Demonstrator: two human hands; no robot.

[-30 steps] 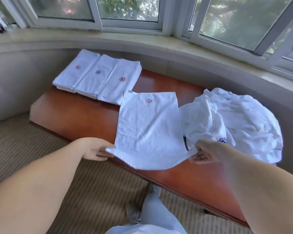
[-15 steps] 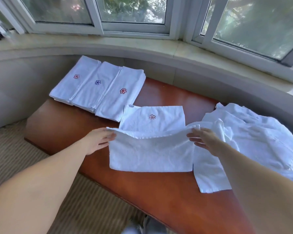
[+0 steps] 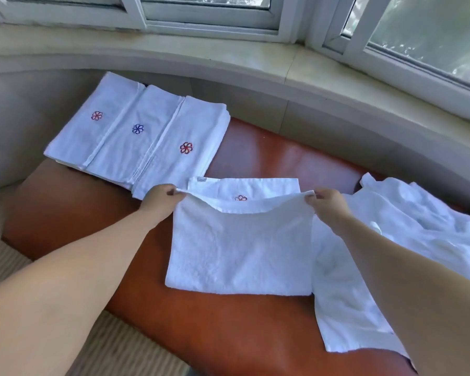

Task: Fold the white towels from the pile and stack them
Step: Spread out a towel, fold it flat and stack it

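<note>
From your head camera, your left hand and right hand each pinch a corner of the towel, carrying the near half over the far half so the edges meet. The sagging top edge between your hands shows the fold is not yet laid down. The folded stacks lie beyond your left hand, clear of the work; the unfolded pile sits beside your right hand, ready for picking.
</note>
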